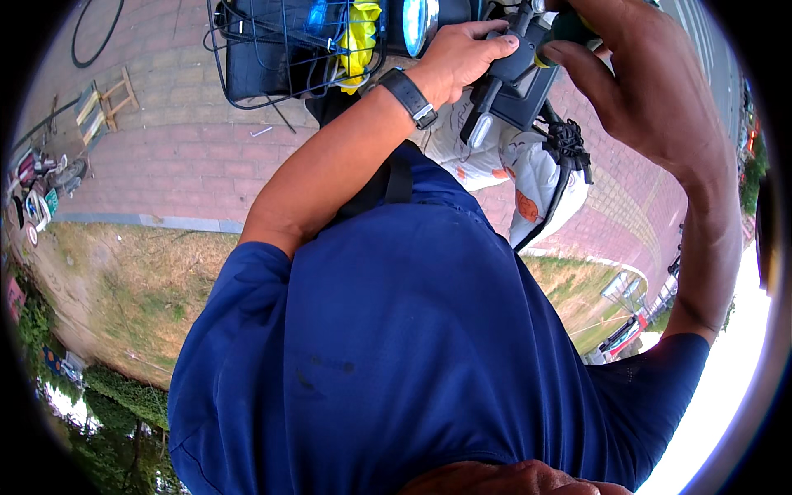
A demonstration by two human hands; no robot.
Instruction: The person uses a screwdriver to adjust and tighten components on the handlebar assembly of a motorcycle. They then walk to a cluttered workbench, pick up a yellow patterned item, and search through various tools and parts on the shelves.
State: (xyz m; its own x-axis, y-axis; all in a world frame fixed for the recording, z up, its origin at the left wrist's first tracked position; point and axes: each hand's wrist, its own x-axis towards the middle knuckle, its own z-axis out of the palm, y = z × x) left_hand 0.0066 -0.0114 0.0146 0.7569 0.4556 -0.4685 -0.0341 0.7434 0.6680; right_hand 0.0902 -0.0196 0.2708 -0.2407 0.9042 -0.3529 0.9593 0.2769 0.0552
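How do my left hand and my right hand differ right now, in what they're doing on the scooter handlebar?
The left hand lies knuckles-up over the black handlebar housing, fingers curled onto it; the right hand is raised with its palm side showing, thumb and fingers around a green-tipped grip. The left wrist wears a black watch; the right wrist is bare. Both arms come out of blue short sleeves and meet at the handlebar.

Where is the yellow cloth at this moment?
In the head view the yellow cloth is at the top, left of centre, inside the black wire basket, just left of the left hand with the wristwatch.
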